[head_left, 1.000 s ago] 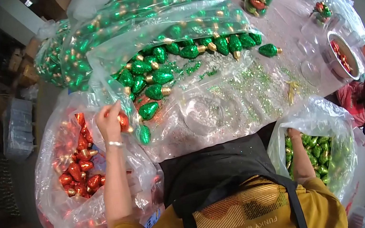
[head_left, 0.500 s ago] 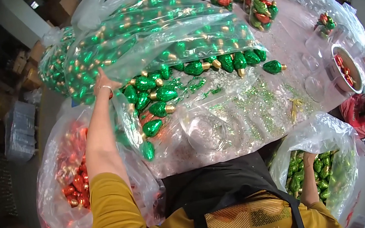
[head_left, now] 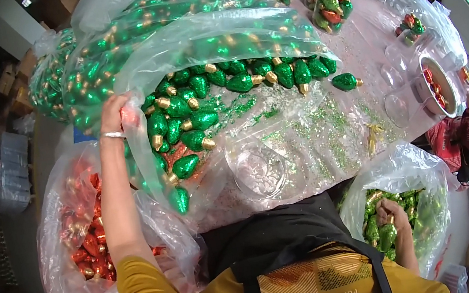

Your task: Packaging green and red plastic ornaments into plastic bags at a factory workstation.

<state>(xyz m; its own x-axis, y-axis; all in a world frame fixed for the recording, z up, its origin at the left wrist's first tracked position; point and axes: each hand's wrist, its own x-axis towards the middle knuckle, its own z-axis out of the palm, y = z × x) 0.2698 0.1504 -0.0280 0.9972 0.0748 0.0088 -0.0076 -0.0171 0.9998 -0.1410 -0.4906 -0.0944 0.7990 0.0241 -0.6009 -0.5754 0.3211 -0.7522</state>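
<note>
My left hand [head_left: 119, 111] is closed on the edge of a large clear plastic bag [head_left: 166, 37] on the table. Dark green glittery bulb ornaments [head_left: 178, 107] with gold caps fill that bag and spill from its mouth onto the tabletop. At the lower right, my right hand [head_left: 394, 216] reaches into an open plastic bag [head_left: 432, 175] of light green bulb ornaments [head_left: 410, 204]. Its fingers are curled round a light green bulb ornament [head_left: 388, 237], partly hidden by the hand.
A bag of red bulb ornaments [head_left: 93, 248] sits at my lower left. On the glitter-strewn table [head_left: 323, 156] lies a clear round plastic container [head_left: 260, 170]. Filled clear jars [head_left: 330, 6] stand at the back, a white bowl [head_left: 429, 95] at the right. Another person's hand shows at the far edge.
My left hand has lifted the bag's edge, baring more dark green ornaments. My right hand has risen into fuller view among the light green ornaments, its fingers now curled. The whole view has shifted slightly.
</note>
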